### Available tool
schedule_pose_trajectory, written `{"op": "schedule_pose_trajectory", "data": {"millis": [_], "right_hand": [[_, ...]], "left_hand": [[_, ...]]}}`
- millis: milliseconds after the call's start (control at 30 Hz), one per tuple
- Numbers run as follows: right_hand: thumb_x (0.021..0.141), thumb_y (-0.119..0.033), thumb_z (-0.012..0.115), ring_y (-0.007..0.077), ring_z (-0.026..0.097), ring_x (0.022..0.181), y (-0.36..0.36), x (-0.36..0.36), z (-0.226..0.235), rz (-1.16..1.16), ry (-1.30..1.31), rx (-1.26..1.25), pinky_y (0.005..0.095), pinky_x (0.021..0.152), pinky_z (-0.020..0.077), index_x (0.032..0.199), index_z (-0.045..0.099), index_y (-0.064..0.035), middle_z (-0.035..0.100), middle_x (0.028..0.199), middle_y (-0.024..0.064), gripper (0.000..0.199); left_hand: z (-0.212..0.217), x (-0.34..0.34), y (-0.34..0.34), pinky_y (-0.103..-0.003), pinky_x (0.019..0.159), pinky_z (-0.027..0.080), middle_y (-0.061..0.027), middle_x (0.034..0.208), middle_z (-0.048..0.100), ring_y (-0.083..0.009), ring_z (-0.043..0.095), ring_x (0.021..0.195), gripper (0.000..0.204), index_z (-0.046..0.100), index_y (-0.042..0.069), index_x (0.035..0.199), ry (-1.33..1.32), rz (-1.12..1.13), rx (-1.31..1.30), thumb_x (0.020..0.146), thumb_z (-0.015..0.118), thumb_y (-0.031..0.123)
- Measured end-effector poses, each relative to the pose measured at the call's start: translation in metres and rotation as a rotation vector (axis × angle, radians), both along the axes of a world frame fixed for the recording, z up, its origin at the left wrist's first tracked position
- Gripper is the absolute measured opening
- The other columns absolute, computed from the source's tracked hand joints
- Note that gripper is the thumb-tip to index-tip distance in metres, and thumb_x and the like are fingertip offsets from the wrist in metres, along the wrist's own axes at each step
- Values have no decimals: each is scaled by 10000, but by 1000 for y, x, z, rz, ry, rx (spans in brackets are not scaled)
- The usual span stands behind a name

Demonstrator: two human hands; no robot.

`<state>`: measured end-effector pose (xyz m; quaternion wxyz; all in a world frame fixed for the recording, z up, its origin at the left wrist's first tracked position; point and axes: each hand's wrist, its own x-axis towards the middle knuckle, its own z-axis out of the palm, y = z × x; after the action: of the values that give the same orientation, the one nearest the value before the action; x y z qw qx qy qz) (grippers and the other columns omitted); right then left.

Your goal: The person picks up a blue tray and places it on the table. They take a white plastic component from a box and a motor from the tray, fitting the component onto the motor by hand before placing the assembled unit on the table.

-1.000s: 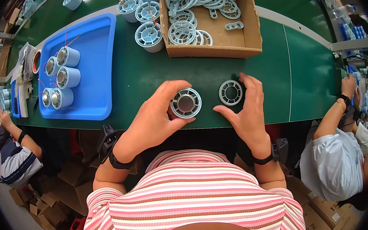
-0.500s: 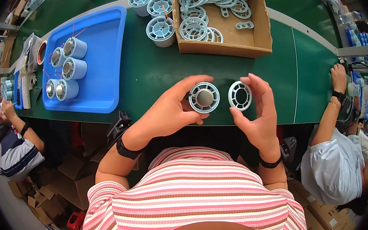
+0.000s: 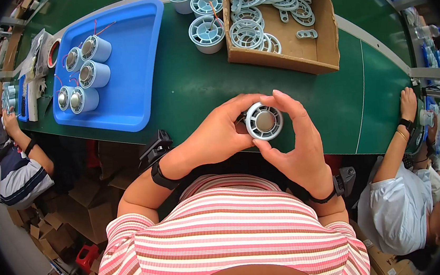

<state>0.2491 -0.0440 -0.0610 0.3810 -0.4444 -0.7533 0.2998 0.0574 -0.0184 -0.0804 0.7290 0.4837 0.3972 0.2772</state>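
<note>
My left hand point(image 3: 218, 129) is closed round a small light-blue motor housing, its silver round cap point(image 3: 265, 122) facing up. A pale spoked ring point(image 3: 254, 131) lies over the housing's face, around the cap. Fingertips of my right hand point(image 3: 301, 143) grip this ring at its upper and lower edges. Whether the ring is fully seated cannot be made out. Most of the housing's body is hidden behind my left fingers.
A blue tray point(image 3: 130, 98) at the left holds several similar housings with silver caps and red wires. Ahead stands a cardboard box point(image 3: 281, 60) of loose rings and small plates. Open-topped light-blue housings point(image 3: 206, 31) stand beside it. People work at both sides.
My right hand has moved left and brought the ring onto the housing's face. The housing and my left hand have shifted slightly right in view.
</note>
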Motion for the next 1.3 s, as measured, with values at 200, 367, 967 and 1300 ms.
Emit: {"op": "schedule_pose_trajectory", "data": {"millis": [200,367,967,1300], "right_hand": [[728,2,834,269,629,1203,3,1,-2,16,7,-16,364,1014,507,1420,475,-33,644,1292,133,780],[720,-12,841,276,632,1187,6,9,-4,19,-13,-47,412,1064,469,1349,511,-39,648,1301,110,710],[707,-12,819,313,580,1202,-9,5,6,-7,-232,148,511,1114,395,1369,538,-80,606,1293,101,723],[823,11,731,311,557,1222,11,135,4,-630,-446,216,390,1055,434,1326,593,-45,563,1351,121,525]], "left_hand": [[0,-1,2,-294,963,553,-69,1338,565,-162,622,1176,598,540,69,1407,12,-4,33,852,749,-4],[-2,-2,6,-294,930,569,-75,1311,581,-149,631,1156,628,526,60,1424,57,-24,100,843,752,-11],[36,-11,-4,-388,933,588,-110,1253,641,-229,683,1082,489,533,25,1409,-34,17,-106,972,695,174],[62,-171,35,-590,1109,366,-144,1349,554,-339,591,1187,556,567,65,1304,1852,477,768,811,814,138]]}}
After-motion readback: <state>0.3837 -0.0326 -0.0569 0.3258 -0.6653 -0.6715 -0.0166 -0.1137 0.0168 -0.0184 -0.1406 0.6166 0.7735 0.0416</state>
